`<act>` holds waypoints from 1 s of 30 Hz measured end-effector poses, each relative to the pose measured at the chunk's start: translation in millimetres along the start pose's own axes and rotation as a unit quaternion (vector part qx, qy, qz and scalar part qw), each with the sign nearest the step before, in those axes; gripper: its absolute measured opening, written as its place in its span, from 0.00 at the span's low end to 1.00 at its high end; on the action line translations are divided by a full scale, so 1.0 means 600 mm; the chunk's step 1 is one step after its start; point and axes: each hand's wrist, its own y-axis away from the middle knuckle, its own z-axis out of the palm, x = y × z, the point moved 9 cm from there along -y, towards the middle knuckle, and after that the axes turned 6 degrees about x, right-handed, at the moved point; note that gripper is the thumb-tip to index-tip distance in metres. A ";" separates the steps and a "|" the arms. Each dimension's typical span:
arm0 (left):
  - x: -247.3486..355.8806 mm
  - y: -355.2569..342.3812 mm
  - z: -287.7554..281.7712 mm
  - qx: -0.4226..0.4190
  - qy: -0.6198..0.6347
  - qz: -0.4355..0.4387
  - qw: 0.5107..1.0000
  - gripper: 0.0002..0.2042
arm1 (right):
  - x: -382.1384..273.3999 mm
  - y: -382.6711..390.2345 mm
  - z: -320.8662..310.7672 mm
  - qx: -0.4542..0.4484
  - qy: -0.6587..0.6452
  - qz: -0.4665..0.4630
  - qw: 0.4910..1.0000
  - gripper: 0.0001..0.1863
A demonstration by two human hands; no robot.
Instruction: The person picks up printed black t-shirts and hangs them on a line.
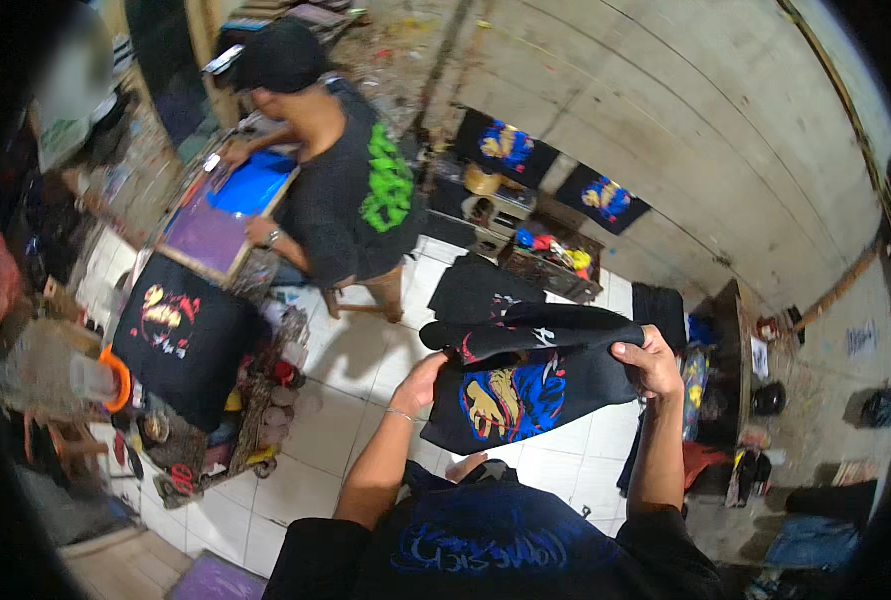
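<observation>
Black printed cloth (513, 402) in the grasp of both hands (424, 382) (653, 366), at opposite sides; white-tiled floor (310, 455) below

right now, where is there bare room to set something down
In this view, bare tiled floor shows between the cluttered rack and your left hand; a smaller tiled patch shows between the black printed cloth and your shirt. The rack is crowded, and so is the wooden box beyond the cloth.
</observation>
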 end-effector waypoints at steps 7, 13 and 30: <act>-0.016 -0.146 0.275 -0.145 -0.076 -0.011 0.986 0.22 | 0.048 0.073 -0.391 0.088 -0.037 -0.033 0.995 0.08; -0.151 -0.274 0.491 -0.050 0.020 -0.030 0.998 0.41 | 0.052 0.056 -0.644 0.180 -0.087 -0.086 0.976 0.09; -0.165 -0.783 0.673 0.032 -0.483 0.069 0.872 0.13 | 0.348 -0.111 -1.155 0.444 -0.187 0.064 0.874 0.03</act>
